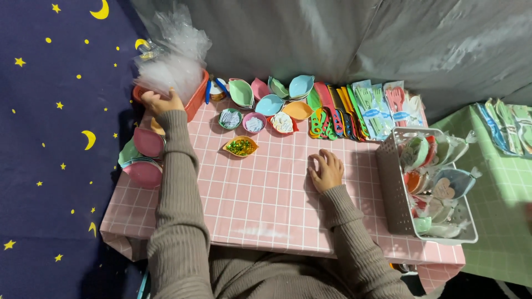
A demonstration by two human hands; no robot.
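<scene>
The left hand (160,102) reaches to the far left corner of the pink checked table (260,205). Its fingers curl over the rim of a red basket (195,99) and touch the clear plastic bags (169,63) piled in it. The right hand (326,170) lies flat on the table near the middle, fingers a little spread, holding nothing. A small orange dish (240,146) with green bits sits between the two hands. Little colourful leaf-shaped bowls (271,97) line the far edge. A white basket (426,185) full of wrapped bowls stands at the right edge.
</scene>
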